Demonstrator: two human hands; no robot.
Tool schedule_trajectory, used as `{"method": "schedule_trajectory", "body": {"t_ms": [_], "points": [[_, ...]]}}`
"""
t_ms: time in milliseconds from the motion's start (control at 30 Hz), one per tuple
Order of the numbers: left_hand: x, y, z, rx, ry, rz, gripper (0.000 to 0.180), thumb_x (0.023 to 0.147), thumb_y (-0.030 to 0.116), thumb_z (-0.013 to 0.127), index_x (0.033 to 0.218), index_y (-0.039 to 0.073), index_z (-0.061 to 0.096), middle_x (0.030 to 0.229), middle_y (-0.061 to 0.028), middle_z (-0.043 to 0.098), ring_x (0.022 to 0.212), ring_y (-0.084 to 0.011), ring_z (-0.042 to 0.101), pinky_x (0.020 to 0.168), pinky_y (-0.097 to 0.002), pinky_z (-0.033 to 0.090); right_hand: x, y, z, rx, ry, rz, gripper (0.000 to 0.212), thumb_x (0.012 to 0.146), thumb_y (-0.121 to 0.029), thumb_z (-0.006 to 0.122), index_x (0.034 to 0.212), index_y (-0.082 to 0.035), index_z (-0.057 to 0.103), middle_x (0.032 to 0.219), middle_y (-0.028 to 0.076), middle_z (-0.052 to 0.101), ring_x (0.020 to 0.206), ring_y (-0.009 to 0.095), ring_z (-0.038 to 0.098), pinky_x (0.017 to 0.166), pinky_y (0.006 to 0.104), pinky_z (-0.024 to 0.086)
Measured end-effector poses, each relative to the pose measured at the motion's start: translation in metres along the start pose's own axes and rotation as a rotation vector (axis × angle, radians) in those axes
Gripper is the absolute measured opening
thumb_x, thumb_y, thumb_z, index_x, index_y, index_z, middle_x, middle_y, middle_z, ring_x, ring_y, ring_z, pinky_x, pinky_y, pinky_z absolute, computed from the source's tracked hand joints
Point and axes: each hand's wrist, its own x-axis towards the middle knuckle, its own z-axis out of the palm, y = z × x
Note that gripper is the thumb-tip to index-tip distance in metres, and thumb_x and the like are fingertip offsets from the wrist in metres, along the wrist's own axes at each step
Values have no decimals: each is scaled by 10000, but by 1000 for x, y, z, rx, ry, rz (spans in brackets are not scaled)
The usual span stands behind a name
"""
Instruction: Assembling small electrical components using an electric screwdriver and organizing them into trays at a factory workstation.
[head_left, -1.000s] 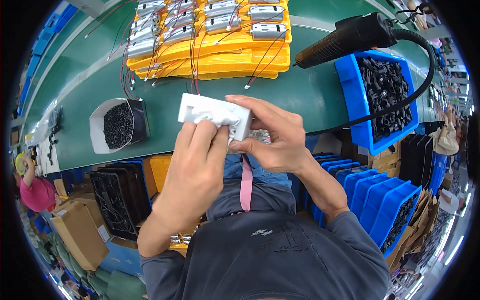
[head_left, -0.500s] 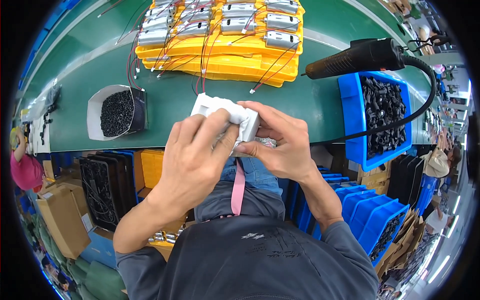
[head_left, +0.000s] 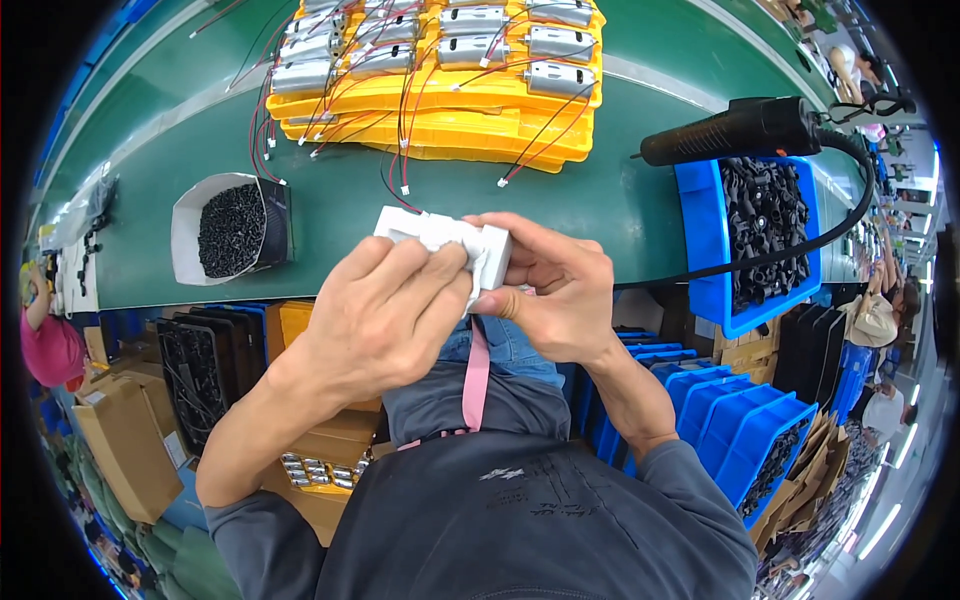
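Note:
Close to my body, at the near edge of the green bench, I hold a white box-shaped plastic housing [head_left: 497,252]. My right hand [head_left: 565,300] grips its right end, thumb on the near side and fingers on the far side. Bent fingers of my left hand [head_left: 385,315] press onto the top, where a crumpled white piece [head_left: 440,232] lies; whether it is cloth or soft plastic I cannot make out. My left fingertips are partly hidden. A thin dark and red wire [head_left: 395,195] runs to the housing's far side.
Stacked yellow trays [head_left: 440,130] hold several silver motors [head_left: 560,78] with trailing wires. An open carton of small black screws [head_left: 232,230] stands left. At right, a black electric screwdriver [head_left: 730,133] hangs above a blue bin [head_left: 708,240] of black parts, its cable curving down.
My left hand has shifted slightly down and left, its fingers now lower over the white piece. The housing has tilted a little. The hanging screwdriver has swung right and down.

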Motion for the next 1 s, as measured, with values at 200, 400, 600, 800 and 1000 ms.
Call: {"method": "schedule_trajectory", "body": {"t_ms": [200,400,600,800,1000], "points": [[-34,-7,-19,-90,101,-82,365,576,10,658,932,-36,594,955,-144,612,773,-229,540,662,-332,414,6,-1,-14,188,164,-92,583,714,63,710,1226,127,439,1144,224,574,1002,258,604,876,370,513],[-27,6,-1,147,627,-458,407,588,-13,683,988,-26,609,953,-148,609,761,-250,534,679,-342,401,5,-4,-12,149,94,-56,594,721,32,718,1232,129,433,1151,233,571,1021,275,598,898,379,497],[-1,33,4,180,400,-329,489,608,-15,682,1090,-34,598,892,-108,540,747,-267,510,696,-375,400,5,-6,-10,190,81,-83,607,718,-3,739,1226,133,438,1154,238,570,1026,275,595,891,379,502],[14,44,15,104,137,-440,511,629,-18,662,1133,-30,580,846,-110,485,770,-262,494,665,-358,406,4,-4,-8,-139,146,-269,599,706,-57,765,1199,127,478,1120,219,592,983,238,615,819,337,535],[16,38,23,-294,124,-494,477,671,-44,615,1145,-51,561,849,-129,488,726,-266,507,674,-341,425,3,3,-10,-313,188,-299,605,692,-87,780,1187,119,500,1075,205,610,920,209,634,769,304,549]]}}
